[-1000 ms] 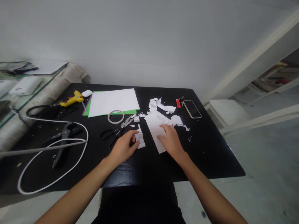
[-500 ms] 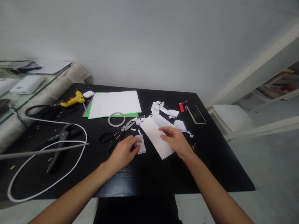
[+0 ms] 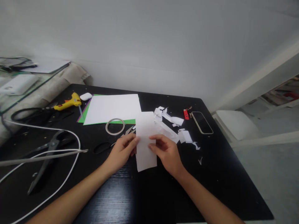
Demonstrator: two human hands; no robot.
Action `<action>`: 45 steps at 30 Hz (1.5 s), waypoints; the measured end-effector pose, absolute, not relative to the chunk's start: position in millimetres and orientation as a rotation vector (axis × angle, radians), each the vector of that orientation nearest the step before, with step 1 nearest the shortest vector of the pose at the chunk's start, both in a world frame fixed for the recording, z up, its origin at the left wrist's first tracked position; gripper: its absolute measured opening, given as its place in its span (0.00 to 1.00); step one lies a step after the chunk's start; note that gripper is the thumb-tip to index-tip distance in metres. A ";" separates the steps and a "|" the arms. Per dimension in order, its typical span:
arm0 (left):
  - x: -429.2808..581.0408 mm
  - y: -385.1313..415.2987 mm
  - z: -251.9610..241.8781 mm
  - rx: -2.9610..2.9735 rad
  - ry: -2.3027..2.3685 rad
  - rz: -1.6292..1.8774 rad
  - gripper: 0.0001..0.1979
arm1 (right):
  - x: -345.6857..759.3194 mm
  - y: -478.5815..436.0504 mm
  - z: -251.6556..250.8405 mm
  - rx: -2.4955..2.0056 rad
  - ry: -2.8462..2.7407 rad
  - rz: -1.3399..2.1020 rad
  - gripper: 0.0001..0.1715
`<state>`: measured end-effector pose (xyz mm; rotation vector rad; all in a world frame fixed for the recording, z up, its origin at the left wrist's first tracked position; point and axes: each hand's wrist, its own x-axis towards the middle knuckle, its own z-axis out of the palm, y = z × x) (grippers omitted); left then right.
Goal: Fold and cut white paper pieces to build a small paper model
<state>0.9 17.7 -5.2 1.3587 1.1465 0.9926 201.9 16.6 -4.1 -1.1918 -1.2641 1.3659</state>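
Observation:
A white rectangle of paper (image 3: 145, 124) stands lengthwise before me over the black table. At its left edge, my left hand (image 3: 122, 151) pinches it, thumb in front and the other fingers partly behind. My right hand (image 3: 168, 154) grips the opposite edge between thumb and fingers. Scissors (image 3: 102, 147) with black handles lie just beyond my left hand, their blades partly covered. Crumpled white paper scraps (image 3: 174, 120) are strewn behind my right hand. The small creased paper piece seen earlier is hidden now.
A roll of tape (image 3: 115, 127) touches the stacked white and green sheets (image 3: 112, 107). A yellow glue gun (image 3: 70, 102) and a white cable (image 3: 78, 137) lie left, near large shears (image 3: 46, 158). To the right are a red lighter (image 3: 186, 114) and a phone (image 3: 202, 123).
The paper rectangle has swung from slanted to nearly upright in my view and shifted left. My left hand has left the small creased piece and taken the rectangle's left edge.

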 end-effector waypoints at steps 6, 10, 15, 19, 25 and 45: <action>2.0 10.2 -14.0 1.210 1.201 1.012 0.17 | 201.4 12.3 -14.7 -1.078 -1.008 1.591 0.37; 2.5 9.6 -13.7 1.150 1.138 0.993 0.18 | 206.1 16.1 -13.6 -1.159 -0.947 1.689 0.32; 0.5 9.4 -9.5 1.040 0.971 0.957 0.21 | 206.0 17.5 -17.1 -1.207 -0.923 1.746 0.37; -0.3 9.7 -6.8 1.010 0.890 0.926 0.20 | 205.3 18.4 -20.6 -1.208 -0.932 1.778 0.25; -1.8 4.2 -10.4 1.153 0.982 0.923 0.15 | 202.7 14.0 -24.7 -1.156 -0.957 1.803 0.22; 0.1 -5.5 -10.3 1.216 0.926 0.834 0.09 | 203.4 -2.4 -17.1 -1.044 -1.727 1.545 0.23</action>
